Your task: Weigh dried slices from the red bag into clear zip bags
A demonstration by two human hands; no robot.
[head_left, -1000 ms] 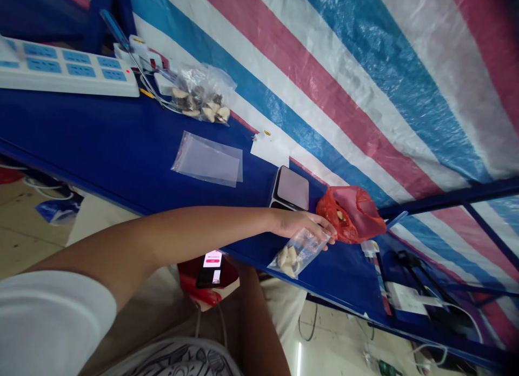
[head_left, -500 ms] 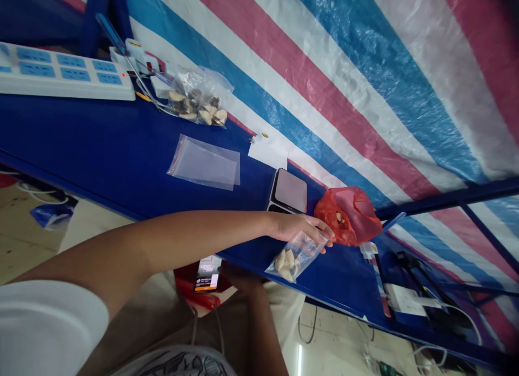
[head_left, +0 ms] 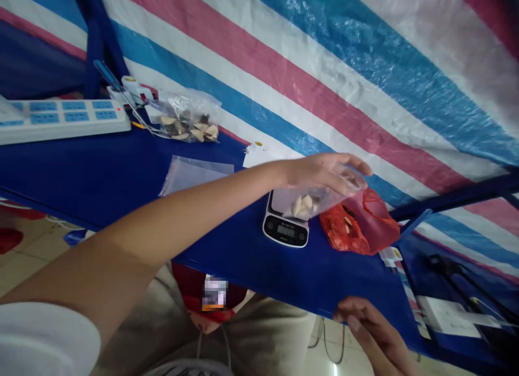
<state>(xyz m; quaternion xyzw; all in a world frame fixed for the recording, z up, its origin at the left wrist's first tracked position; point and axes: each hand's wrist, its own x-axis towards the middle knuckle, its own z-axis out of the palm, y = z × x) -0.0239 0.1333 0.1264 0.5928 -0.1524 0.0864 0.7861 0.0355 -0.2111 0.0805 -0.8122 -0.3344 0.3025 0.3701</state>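
My left hand [head_left: 324, 170] is closed on the top of a small clear bag [head_left: 312, 200] with a few pale pieces in it. It holds the bag in the air just above the platform of a small digital scale [head_left: 285, 231]. A red plastic bag [head_left: 359, 227] with more pieces lies open right of the scale. My right hand [head_left: 371, 330] is at the front edge of the blue table [head_left: 101, 176], fingers loosely spread, with nothing in it.
Flat empty clear bags [head_left: 190, 173] lie left of my arm. At the back are a fuller clear bag of pieces [head_left: 188, 121], a white power strip [head_left: 60, 119], a blue-handled tool [head_left: 106, 76] and a white card [head_left: 257, 154]. A phone [head_left: 214, 292] rests on my lap.
My left hand lifted the small bag from the table's front edge up and over the scale. My right hand left the phone and rose to the table's edge. The view tilted.
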